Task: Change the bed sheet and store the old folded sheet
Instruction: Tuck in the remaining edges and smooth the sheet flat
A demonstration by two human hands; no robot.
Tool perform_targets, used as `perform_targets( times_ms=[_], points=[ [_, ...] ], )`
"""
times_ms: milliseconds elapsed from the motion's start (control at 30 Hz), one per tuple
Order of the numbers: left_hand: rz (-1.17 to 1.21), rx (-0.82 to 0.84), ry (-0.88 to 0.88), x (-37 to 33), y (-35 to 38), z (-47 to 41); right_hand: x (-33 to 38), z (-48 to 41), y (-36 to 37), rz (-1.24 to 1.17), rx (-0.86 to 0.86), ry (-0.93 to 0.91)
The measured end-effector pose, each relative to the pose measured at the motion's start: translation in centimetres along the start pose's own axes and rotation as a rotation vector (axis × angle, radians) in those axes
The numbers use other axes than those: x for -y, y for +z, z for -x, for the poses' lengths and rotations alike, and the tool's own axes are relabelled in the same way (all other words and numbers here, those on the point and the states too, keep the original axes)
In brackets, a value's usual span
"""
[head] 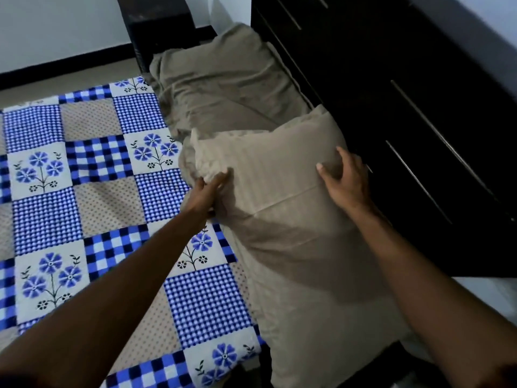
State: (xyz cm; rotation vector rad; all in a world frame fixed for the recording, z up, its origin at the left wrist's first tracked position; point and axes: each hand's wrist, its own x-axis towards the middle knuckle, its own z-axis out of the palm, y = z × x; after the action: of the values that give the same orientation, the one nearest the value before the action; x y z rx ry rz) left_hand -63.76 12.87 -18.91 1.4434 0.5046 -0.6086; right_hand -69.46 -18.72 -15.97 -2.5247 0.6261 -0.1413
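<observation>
**Bed sheet** (92, 208): spread flat over the mattress, directly left of and beneath the left fingers. Thin printed cotton, a patchwork of blue-and-white checks, dotted beige squares and blue flower panels. Likely light, limp and non-slip; best taken by pinching a corner or hem, since the middle would only bunch.

**Near pillow** (279, 219): lies on the sheet's edge between both sets of fingers. Soft, plump, with a tan faintly striped case.

**Left hand** (207, 191): fingers clenched on a bunched fold at the pillow's side.

**Right hand** (347, 180): thumb and fingers clasp the pillow's opposite edge.

**Far pillow** (223, 85): same tan cloth, creased, beyond the fingertips of both hands.

**Headboard** (391, 79): dark, hard, with thin metallic strips, just right of the right fingers.
</observation>
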Motion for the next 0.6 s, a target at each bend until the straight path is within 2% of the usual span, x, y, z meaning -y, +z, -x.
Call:
perform_targets(
  times_ms=[100,200,300,433,533,600],
  points=[
    [0.115,-0.105,0.010,-1.8,0.5,-3.2,1.8,-5.2,0.8,-0.002,0.014,-0.189],
    [0.201,-0.240,0.011,-3.6,0.5,-7.2,3.8,-11.8,2.2,-0.016,0.058,-0.249],
    [0.140,-0.378,0.112,-5.4,-1.6,-13.6,6.5,-19.2,4.4,-0.013,0.208,-0.177],
    [-0.106,-0.359,0.131,-8.9,-1.6,-19.1,9.6,-25.8,8.4,-0.056,0.359,-0.042],
    [0.012,-0.404,0.005,-10.4,-1.7,-22.1,9.9,-28.4,11.4,-0.149,0.384,0.106],
    [0.076,-0.297,-0.011,-10.2,-2.8,-24.7,9.8,-29.7,12.7,-0.213,0.366,0.166]
  ],
)
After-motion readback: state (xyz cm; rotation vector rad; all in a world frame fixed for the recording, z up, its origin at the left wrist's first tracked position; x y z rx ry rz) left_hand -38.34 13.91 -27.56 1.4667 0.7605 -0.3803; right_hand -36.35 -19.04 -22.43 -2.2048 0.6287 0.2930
